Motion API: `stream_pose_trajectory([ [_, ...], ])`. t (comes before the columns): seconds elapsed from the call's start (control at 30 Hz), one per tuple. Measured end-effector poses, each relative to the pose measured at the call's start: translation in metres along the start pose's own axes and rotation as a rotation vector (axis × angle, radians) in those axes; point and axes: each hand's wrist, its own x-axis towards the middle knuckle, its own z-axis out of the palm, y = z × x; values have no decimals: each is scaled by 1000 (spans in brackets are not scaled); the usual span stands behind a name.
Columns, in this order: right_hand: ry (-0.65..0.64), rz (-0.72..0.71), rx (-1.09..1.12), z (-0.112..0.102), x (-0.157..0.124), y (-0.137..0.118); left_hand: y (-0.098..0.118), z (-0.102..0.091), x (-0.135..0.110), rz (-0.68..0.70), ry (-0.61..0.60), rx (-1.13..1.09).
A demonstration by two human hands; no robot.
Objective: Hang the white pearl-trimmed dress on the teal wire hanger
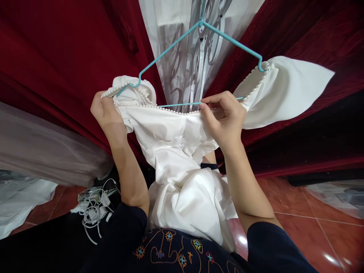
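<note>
A white dress (170, 129) with a pearl-beaded neckline hangs from a light blue hanger (170, 46) and spills down over my lap. Its left sleeve is bunched, and my left hand (102, 110) is closed round the beaded edge there; the fingertips are hidden behind the cloth. My right hand (224, 113) pinches at the neckline right of the middle, thumb and forefinger at the hanger's lower bar. Beyond it, the right sleeve (284, 94) flares out to a point, its beaded edge over the hanger's right notch.
Dark red curtains (71, 49) hang on both sides, with a white metal scroll frame (200, 57) between them. White cables (92, 216) lie in a heap on a black surface at lower left. Sheer white fabric (25, 201) touches the red tiled floor (301, 227).
</note>
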Motion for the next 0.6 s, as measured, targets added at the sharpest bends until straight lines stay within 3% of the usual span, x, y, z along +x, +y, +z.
stream_pose_trajectory([
  [0.1, -16, -4, -12, -4, 1, -1, -15, 6, -10, -42, 212, -78],
  [0.2, -18, -6, -8, -6, 1, -1, -21, 5, -21, -103, 227, -91],
  [0.27, -9, -3, -7, -5, 1, -1, -22, -3, -27, -50, 241, 24],
  [0.37, 0, 17, 24, -1, 0, 0, -21, -21, -36, 135, 280, 288],
  [0.5, -8, 73, 87, 6, -2, -1, -18, -34, -53, 204, 196, 412],
  [0.6, -5, 95, 106, 9, -2, -2, -12, -26, -68, 245, 89, 405],
])
